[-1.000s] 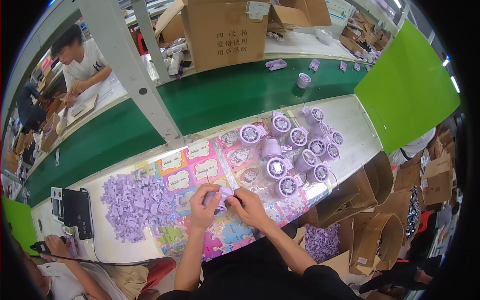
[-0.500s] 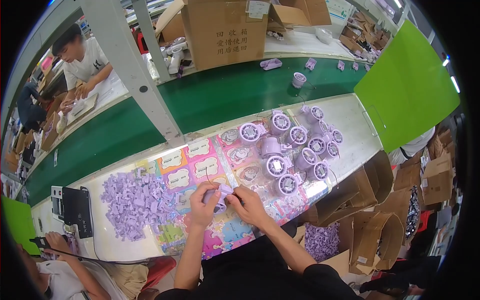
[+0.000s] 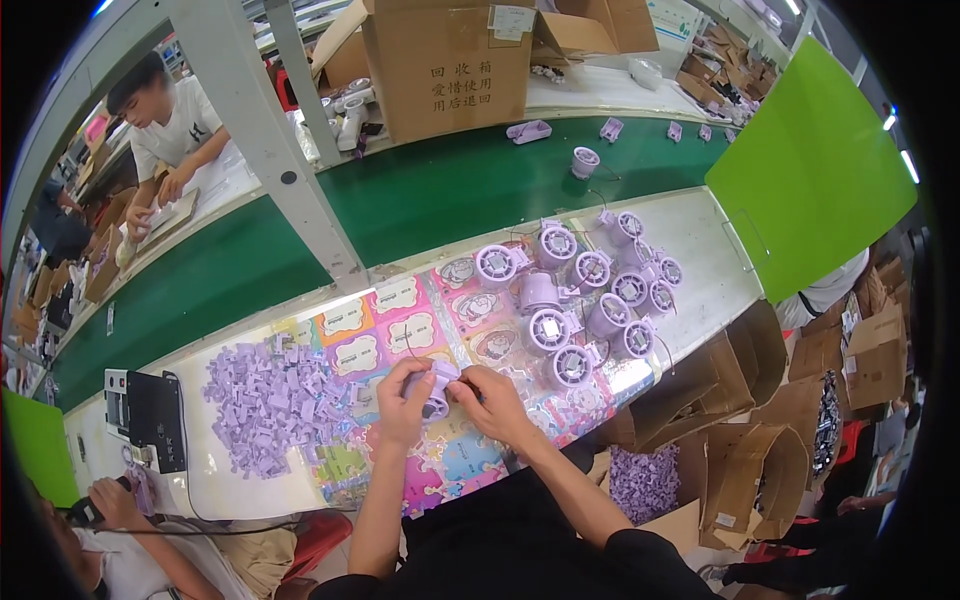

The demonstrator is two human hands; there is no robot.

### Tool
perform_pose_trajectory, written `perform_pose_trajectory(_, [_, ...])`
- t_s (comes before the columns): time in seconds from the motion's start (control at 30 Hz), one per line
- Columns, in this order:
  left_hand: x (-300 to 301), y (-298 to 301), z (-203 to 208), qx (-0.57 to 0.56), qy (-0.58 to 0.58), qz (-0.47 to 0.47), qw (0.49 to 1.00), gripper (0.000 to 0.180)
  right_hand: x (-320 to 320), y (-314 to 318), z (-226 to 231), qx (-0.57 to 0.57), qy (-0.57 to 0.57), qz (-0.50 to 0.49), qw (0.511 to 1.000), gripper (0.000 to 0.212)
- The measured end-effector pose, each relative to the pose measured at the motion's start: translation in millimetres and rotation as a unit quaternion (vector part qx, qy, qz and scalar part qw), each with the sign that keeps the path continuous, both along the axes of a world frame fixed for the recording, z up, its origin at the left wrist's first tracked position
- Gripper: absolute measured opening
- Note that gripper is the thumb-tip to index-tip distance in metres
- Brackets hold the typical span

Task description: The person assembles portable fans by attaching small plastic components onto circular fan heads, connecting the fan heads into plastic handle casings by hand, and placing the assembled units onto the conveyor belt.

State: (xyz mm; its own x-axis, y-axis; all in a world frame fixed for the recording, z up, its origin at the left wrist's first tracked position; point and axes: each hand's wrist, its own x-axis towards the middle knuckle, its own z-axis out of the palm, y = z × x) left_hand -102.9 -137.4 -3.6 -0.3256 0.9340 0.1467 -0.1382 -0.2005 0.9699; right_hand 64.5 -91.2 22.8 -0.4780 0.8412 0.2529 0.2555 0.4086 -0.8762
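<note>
Lilac housing stays in both hands over the sheet; belt parts have slid left, so the work is held up off the surface, not set down.

Round lilac plastic housing (image 3: 443, 376) sits above the near middle of the multicoloured glossy printed sheet (image 3: 496, 345); left hand (image 3: 402, 400) wrapped round its left side, right hand (image 3: 492, 403) close against it, fingertips at its right side, can't tell if pinching a small part. Pile of small lilac plastic brackets (image 3: 265, 410) at the sheet's left end; cluster of lilac round fan-like housings (image 3: 548, 328) on and past its right end. Beyond its far edge, green flat conveyor belt (image 3: 430, 160): lilac plastic cup (image 3: 585, 162) and long lilac plastic tray-shaped piece (image 3: 528, 132) both further left than a second ago.
</note>
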Motion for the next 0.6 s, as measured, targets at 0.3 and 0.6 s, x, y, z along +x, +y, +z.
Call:
perform_pose_trajectory(0.3, [0.2,6.0,2.2,-0.009,-0.041,0.008,0.999,0.014,0.7,5.8,0.7,-0.077,0.031,-0.007,0.997,0.021])
perform_pose_trajectory(0.6, [-4.1,0.2,3.2,-0.008,-0.033,-0.002,0.999,0.014,0.3,2.3,-1.1,-0.031,0.014,0.006,0.999,0.020])
